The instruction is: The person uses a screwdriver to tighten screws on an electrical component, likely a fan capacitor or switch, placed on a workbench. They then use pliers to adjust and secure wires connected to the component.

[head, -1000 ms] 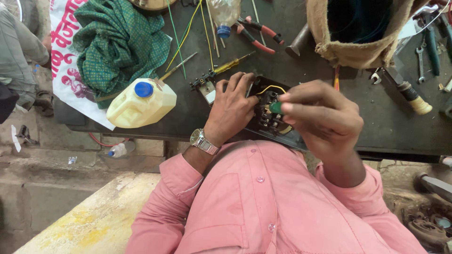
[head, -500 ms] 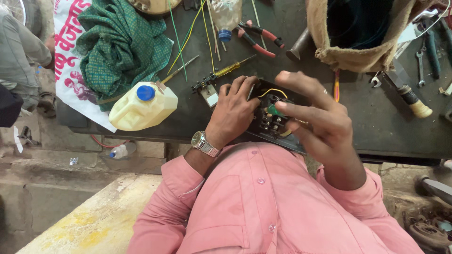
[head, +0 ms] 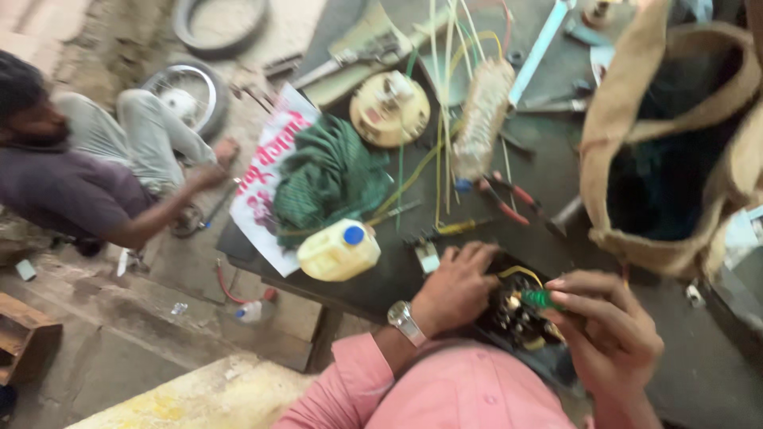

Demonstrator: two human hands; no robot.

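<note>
While the left hand (head: 459, 284) presses flat on the black part (head: 517, 314) at the bench (head: 683, 373) edge, the right hand (head: 608, 334) has its grip pinching a green screwdriver (head: 543, 299), tip on the part just left of it.

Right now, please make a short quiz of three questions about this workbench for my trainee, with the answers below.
1. True or false: the left hand rests on the black part on the table.
2. Which colour is the handle of the small tool pinched in the right hand? A) red B) green C) white
3. Fill in: the yellow jug near the table's edge has a ____ cap.

Key
1. True. The wrist of that hand carries a watch.
2. B. The tool's tip meets the black part.
3. Blue. The jug lies below the green cloth.
</note>
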